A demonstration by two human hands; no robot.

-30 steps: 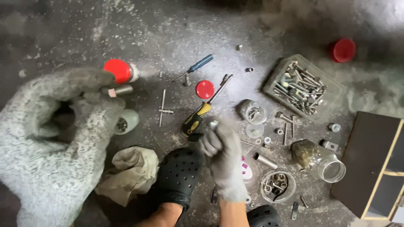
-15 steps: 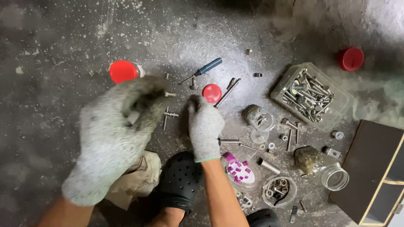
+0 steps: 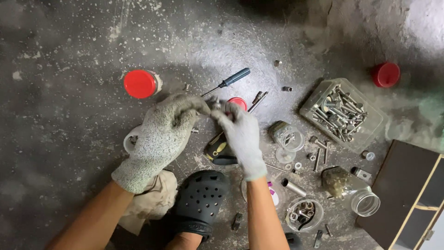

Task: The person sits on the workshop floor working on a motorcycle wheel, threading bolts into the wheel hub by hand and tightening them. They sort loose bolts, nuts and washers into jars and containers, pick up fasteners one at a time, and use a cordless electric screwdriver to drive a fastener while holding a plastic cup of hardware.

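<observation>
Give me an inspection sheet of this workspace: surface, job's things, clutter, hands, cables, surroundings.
Surface: dark concrete floor, stained and speckled white.
Job's things: small metal part pinched between both gloved hands.
Clutter: blue-handled screwdriver, red-lidded jar, clear tray of bolts, tipped glass jar, loose bolts and nuts, rag.
Hands: left hand and right hand in grey knit gloves, fingertips meeting on the part.
Cables: nothing seen.
Surroundings: black clog on the person's foot, dark wooden box at right.

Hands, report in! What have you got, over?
Left hand and right hand, gloved, pinching a small metal part between them. Blue screwdriver just beyond. Nothing blocking.
</observation>
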